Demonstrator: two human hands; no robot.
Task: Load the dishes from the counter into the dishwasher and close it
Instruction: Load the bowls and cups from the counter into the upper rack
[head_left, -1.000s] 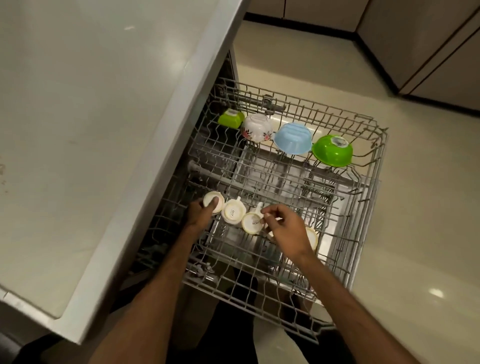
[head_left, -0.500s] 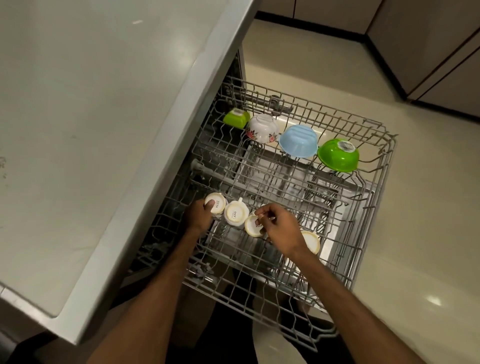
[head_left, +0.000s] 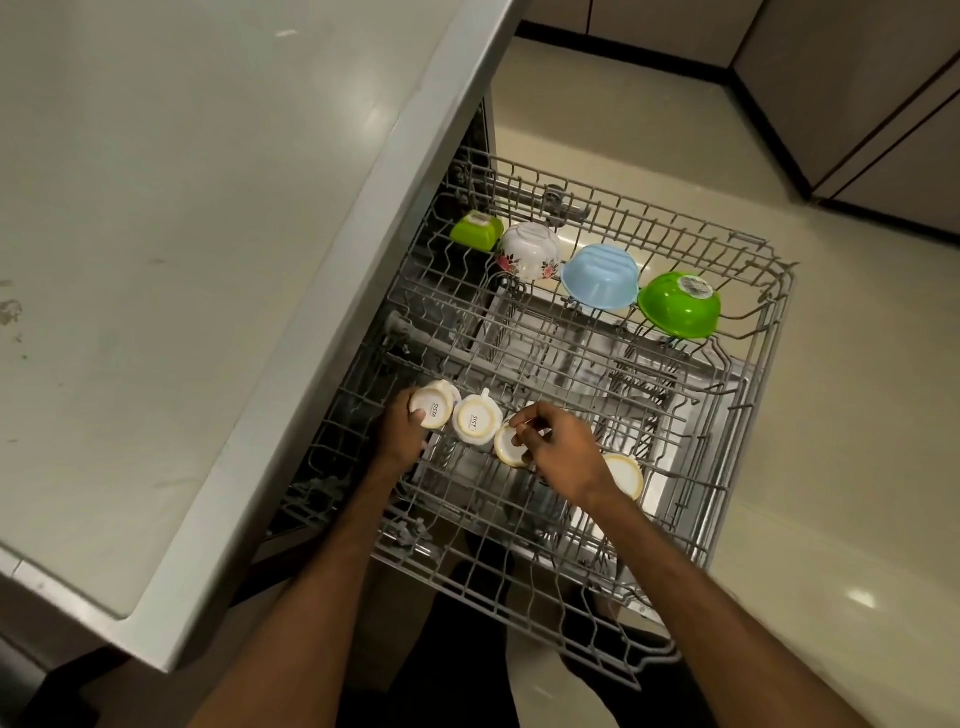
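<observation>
Four white cups sit upside down in a row along the near left part of the pulled-out upper rack (head_left: 748, 415), their base rings facing up. The row's long axis runs from the counter (head_left: 156, 260) side rightward and slightly nearer.

The left hand (head_left: 400, 436) is curled around the leftmost cup (head_left: 430, 408), thumb on its base. The second cup (head_left: 475, 418) stands free just beside it, its handle pointing to the far side. The right hand (head_left: 558, 457) pinches the rim of the third cup (head_left: 511, 444), fingertips (head_left: 519, 423) together at its far edge. The fourth cup (head_left: 623, 475) lies to the right, partly hidden behind the right wrist, touched by neither hand.

Each hand is already on its own cup, so the coming move looks like a small seating adjustment rather than a reach. The third cup seems tilted, its base tipping toward the camera, and probably wants settling between the tines.

Along the far side of the rack, four bowls rest inverted in a row: a small green bowl (head_left: 477, 230), a floral bowl (head_left: 530, 252), a blue bowl (head_left: 600, 278) and a larger green bowl (head_left: 679, 304). No dishes show on the visible counter.
</observation>
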